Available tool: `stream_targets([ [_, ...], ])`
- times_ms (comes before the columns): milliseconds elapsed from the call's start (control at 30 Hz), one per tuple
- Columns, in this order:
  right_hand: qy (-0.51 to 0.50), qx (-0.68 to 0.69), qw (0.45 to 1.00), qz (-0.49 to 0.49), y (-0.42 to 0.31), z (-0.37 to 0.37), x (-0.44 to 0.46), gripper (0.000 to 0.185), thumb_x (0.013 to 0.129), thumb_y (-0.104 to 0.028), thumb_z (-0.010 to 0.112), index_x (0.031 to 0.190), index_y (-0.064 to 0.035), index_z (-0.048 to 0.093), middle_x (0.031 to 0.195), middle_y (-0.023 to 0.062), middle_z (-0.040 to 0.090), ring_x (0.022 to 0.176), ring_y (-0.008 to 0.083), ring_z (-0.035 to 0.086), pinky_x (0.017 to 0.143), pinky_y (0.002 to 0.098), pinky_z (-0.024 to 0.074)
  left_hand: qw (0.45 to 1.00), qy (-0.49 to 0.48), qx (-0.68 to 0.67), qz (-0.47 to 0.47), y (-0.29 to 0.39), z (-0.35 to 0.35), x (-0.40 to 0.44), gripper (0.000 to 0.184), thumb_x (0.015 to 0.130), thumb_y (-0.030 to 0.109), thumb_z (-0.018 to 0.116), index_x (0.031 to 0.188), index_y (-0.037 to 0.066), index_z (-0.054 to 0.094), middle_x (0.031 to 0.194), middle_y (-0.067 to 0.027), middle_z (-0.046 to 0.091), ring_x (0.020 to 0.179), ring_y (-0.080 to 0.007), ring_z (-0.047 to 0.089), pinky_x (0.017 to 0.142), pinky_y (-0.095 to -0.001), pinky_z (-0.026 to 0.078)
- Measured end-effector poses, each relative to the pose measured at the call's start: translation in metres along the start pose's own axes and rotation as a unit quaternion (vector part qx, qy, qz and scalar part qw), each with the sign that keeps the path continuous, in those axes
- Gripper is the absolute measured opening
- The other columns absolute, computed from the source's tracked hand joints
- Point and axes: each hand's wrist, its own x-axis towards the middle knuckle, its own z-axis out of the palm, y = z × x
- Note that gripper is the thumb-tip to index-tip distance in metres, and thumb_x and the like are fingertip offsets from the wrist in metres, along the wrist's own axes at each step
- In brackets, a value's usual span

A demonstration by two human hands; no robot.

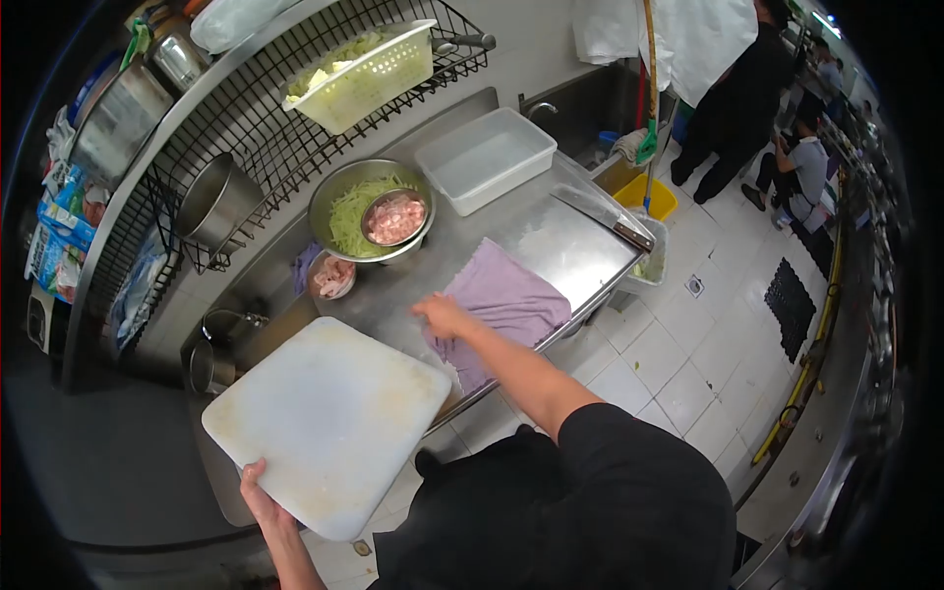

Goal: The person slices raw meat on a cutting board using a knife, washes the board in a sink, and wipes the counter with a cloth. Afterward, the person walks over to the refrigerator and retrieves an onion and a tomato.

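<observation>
A large white cutting board (324, 423) is held tilted at the lower left, partly over the sink. My left hand (265, 500) grips its near-left edge, thumb on top and fingers hidden beneath. On the steel table, a purple cloth (511, 295) lies wrinkled, hanging toward the near edge. My right hand (442, 317) is at the cloth's left edge, fingers curled and closed against it. Beyond that hand stand a small bowl of raw meat (334, 277) and a big steel bowl (320, 211) holding shredded green vegetable (351, 218) and a smaller bowl of chopped meat (395, 217).
A translucent plastic tub (487, 162) stands on the table's far side, and a cleaver (602, 216) lies by the right edge. Above hangs a wire rack (285, 147) with a vegetable basket (369, 84) and steel pot (218, 202). People (733, 98) are at the back right.
</observation>
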Motion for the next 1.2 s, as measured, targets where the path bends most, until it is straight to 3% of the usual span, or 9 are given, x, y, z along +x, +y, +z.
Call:
stream_targets([
  [167,-0.15,-0.093,0.984,0.003,0.004,-0.011,-0.018,0.053,0.076,-0.007,0.055,0.129,-0.0135,0.06,0.119,0.0109,0.066,0.109,0.0304,0.059,0.096,0.0412,0.0445,1.0,0.007,-0.011,-0.01,-0.01,0.011,0.002,0.047,0.076,0.012,0.059,0.121,-0.001,0.051,0.111,-0.0148,0.059,0.104,-0.0326,0.059,0.093,-0.047,0.05],
  [333,0.19,0.326,0.926,0.004,0.065,-0.005,0.0,0.051,0.077,-0.005,0.053,0.126,-0.0132,0.062,0.122,0.0111,0.065,0.119,0.0276,0.057,0.097,0.0368,0.0448,0.999,-0.006,-0.037,-0.022,-0.036,0.026,0.013,0.048,0.075,0.012,0.06,0.121,-0.002,0.052,0.113,-0.016,0.06,0.104,-0.0333,0.06,0.094,-0.0474,0.05],
  [533,0.267,-0.159,0.941,0.132,0.151,-0.091,-0.087,0.034,0.09,-0.013,0.052,0.122,-0.0099,0.062,0.119,0.0116,0.066,0.115,0.0315,0.059,0.093,0.039,0.0461,0.991,-0.084,-0.03,-0.104,-0.118,0.042,0.085,0.048,0.077,0.013,0.059,0.121,-0.003,0.052,0.113,-0.0176,0.061,0.104,-0.0332,0.061,0.093,-0.0464,0.051],
  [667,0.311,0.234,0.901,0.191,0.136,-0.159,-0.112,0.033,0.094,-0.024,0.053,0.118,-0.0032,0.062,0.111,0.0131,0.068,0.102,0.0257,0.065,0.084,0.0364,0.0497,0.964,-0.176,-0.079,-0.181,-0.2,0.086,0.137,0.044,0.078,0.012,0.058,0.119,-0.004,0.053,0.11,-0.0181,0.062,0.101,-0.0329,0.062,0.091,-0.0468,0.052],
  [733,0.118,0.335,0.874,0.331,0.13,-0.186,-0.13,0.036,0.096,-0.029,0.055,0.11,0.0029,0.063,0.103,0.0133,0.07,0.088,0.0209,0.067,0.076,0.0333,0.052,0.955,-0.204,-0.085,-0.199,-0.233,0.111,0.156,0.043,0.081,0.015,0.06,0.119,-0.005,0.053,0.11,-0.0175,0.062,0.1,-0.0323,0.063,0.09,-0.0471,0.052],
  [867,0.211,0.121,0.932,0.268,0.185,-0.182,-0.125,0.027,0.091,-0.02,0.057,0.098,0.0046,0.066,0.084,0.0119,0.071,0.078,0.0202,0.067,0.07,0.0326,0.0527,0.956,-0.184,-0.071,-0.218,-0.276,0.145,0.193,0.04,0.084,0.021,0.063,0.11,-0.008,0.055,0.104,-0.0209,0.064,0.098,-0.0296,0.065,0.084,-0.0451,0.055],
  [967,0.256,0.177,0.926,0.213,0.23,-0.188,-0.077,0.024,0.09,-0.018,0.058,0.094,0.0054,0.065,0.077,0.012,0.068,0.069,0.0193,0.065,0.065,0.032,0.0522,0.858,-0.069,0.479,-0.173,-0.246,0.176,0.19,0.045,0.088,0.031,0.063,0.111,-0.007,0.056,0.097,-0.0244,0.064,0.097,-0.033,0.065,0.082,-0.0481,0.053],
  [1033,0.273,0.313,0.875,0.25,0.227,-0.195,-0.035,0.03,0.09,-0.024,0.06,0.083,0.0046,0.065,0.072,0.014,0.067,0.06,0.0231,0.064,0.059,0.0362,0.0515,0.621,-0.121,0.775,-0.003,-0.237,0.186,0.186,0.045,0.091,0.034,0.06,0.111,-0.006,0.056,0.094,-0.0261,0.065,0.098,-0.0386,0.063,0.081,-0.0509,0.051],
  [1200,0.229,0.411,0.824,0.316,0.232,-0.187,0.071,0.06,0.093,-0.054,0.054,0.071,0.0007,0.061,0.06,0.0129,0.06,0.051,0.0251,0.059,0.054,0.0441,0.0514,0.619,-0.209,0.689,0.314,-0.312,0.249,0.173,0.057,0.091,0.042,0.054,0.132,0.002,0.051,0.142,-0.0239,0.044,0.133,-0.0424,0.037,0.105,-0.0557,0.03],
])
